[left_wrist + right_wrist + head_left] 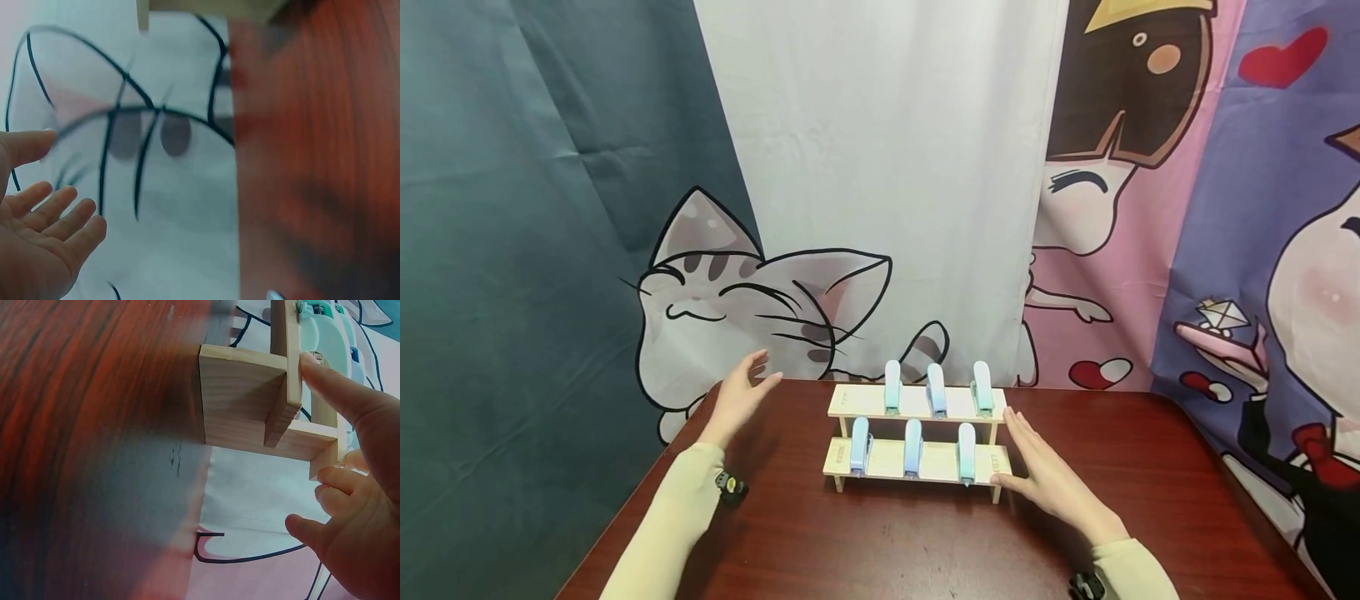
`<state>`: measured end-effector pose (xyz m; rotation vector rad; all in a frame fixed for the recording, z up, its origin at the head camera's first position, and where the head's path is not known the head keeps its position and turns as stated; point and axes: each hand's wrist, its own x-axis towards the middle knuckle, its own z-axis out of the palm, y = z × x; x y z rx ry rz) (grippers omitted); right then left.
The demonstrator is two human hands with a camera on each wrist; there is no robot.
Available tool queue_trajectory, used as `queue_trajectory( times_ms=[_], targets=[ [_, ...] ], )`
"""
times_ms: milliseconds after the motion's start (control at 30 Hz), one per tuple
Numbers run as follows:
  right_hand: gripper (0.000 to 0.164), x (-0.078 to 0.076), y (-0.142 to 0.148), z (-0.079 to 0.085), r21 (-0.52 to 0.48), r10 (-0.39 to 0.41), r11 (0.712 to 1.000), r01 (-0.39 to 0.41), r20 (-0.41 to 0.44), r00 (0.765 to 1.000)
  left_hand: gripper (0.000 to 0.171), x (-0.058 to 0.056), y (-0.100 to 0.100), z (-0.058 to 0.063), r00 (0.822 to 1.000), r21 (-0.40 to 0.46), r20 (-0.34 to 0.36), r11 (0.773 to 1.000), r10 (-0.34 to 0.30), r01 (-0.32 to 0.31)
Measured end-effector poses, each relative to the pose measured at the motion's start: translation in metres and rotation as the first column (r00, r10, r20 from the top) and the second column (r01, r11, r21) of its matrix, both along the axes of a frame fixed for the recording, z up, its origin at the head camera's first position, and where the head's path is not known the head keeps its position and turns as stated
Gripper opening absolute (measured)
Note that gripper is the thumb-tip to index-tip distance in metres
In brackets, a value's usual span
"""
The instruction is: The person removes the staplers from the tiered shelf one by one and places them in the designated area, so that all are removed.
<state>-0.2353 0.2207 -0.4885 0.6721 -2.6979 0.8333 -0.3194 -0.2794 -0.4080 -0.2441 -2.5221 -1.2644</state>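
- The right hand is at the stand's three to four o'clock, fingers extended and gripping nothing; its thumb tip is at the end of the lower shelf, the other fingertips by the upper shelf. I can't tell whether they press on the wood.
- The left hand hovers toward nine o'clock, well apart from the stand, its fingers loosely spread and holding nothing.
- The pale wooden stand, two-tiered, is at twelve o'clock on the reddish-brown tabletop, near the far edge.
- Six staplers stand on it, three to a shelf, in spaced rows.
- Up top I see mint at nine o'clock, blue in the middle, mint at three.
- Below, the nine o'clock and middle ones are blue, the three o'clock one mint.
- Pale sleeves cover both arms, with a small black device at each wrist.
- Behind hangs a cartoon curtain, with a smiling cat toward ten o'clock.
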Motion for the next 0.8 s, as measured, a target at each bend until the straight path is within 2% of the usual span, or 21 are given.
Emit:
queue_trajectory(
  times_ms=[200,400,633,800],
  targets=[
    [0.101,-0.001,0.000,0.000,0.000,0.018,1.000,-0.018,-0.027,0.999,0.061,0.001,0.041,0.008,0.996,-0.021,-0.056,0.998,-0.065,0.064],
    [0.102,-0.001,0.001,0.000,0.003,0.005,1.000,-0.005,-0.018,1.000,0.061,0.003,0.077,0.015,0.989,-0.038,-0.046,0.989,-0.142,0.141],
    [0.102,-0.001,0.000,-0.001,0.001,-0.003,1.000,0.003,0.010,1.000,0.059,0.006,0.115,0.012,0.979,-0.059,-0.023,0.977,-0.205,0.203],
    [0.103,-0.001,0.000,-0.002,-0.009,0.002,1.000,-0.002,0.005,1.000,0.063,0.011,0.137,0.008,0.965,-0.030,0.012,0.964,-0.263,0.263]
  ],
)
